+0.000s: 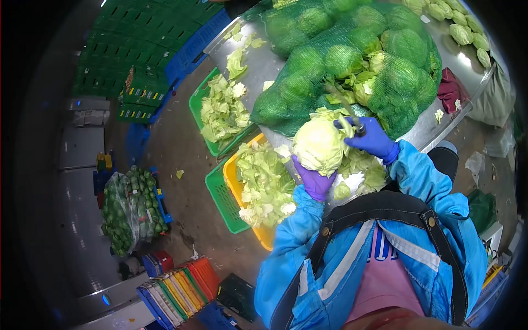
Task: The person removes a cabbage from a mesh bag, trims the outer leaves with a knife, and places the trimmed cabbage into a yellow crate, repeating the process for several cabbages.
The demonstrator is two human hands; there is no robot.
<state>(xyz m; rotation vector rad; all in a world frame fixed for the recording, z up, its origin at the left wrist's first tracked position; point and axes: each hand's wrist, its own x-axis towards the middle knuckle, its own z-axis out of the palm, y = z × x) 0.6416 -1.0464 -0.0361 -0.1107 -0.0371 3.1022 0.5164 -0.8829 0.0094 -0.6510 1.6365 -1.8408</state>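
Note:
My left hand (314,180), in a purple glove, supports a pale cabbage (316,147) from below, with its fingers against the head. My right hand (375,141), in a blue-violet glove, is closed around the handle of a knife (347,105). The knife's blade points up and away, over the far side of the cabbage, and strips of leaf hang beside it. Just beyond my hands, green mesh sacks (308,71) full of cabbages lie on the metal table (264,58). Loose cut leaves (366,171) lie below my right hand.
Left of the table stand a green crate (198,102) and a yellow crate (234,176), both heaped with leaves. Trimmed cabbages (461,34) sit at the far right. A maroon cloth (452,91) rests near the table edge. Stacked coloured crates (184,289) stand on the floor.

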